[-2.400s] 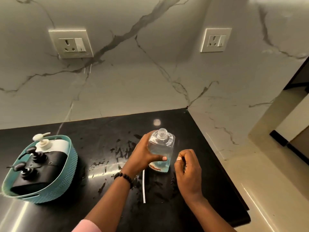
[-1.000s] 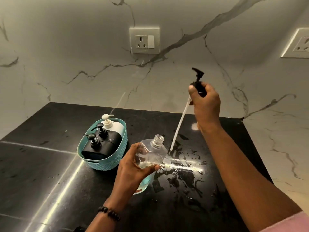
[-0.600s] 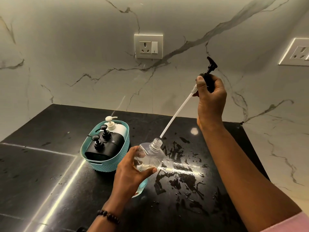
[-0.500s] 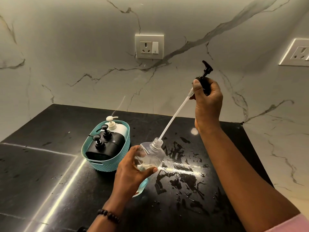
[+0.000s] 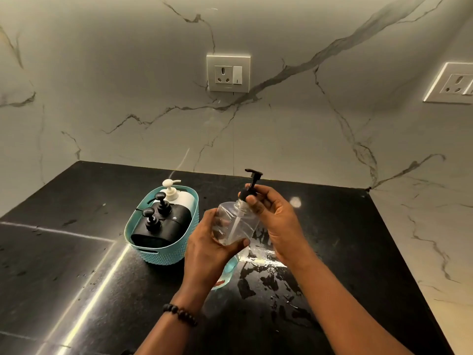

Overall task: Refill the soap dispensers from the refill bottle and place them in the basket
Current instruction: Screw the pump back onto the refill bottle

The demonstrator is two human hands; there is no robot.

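- The left hand [image 5: 208, 248] covers the near side and lower body of the clear dispenser bottle [image 5: 236, 224]; how far its bluish liquid reaches cannot be read.
- Fingers of the right hand [image 5: 275, 221] hide the collar of the black pump [image 5: 252, 184], so whether it sits fully on the neck is unclear.
- The bases of the two black dispensers [image 5: 160, 224] and the white dispenser [image 5: 180, 197] sit concealed behind the teal basket [image 5: 163, 254] wall.
- The right-hand wall socket [image 5: 451, 83] is cut off by the frame's edge.
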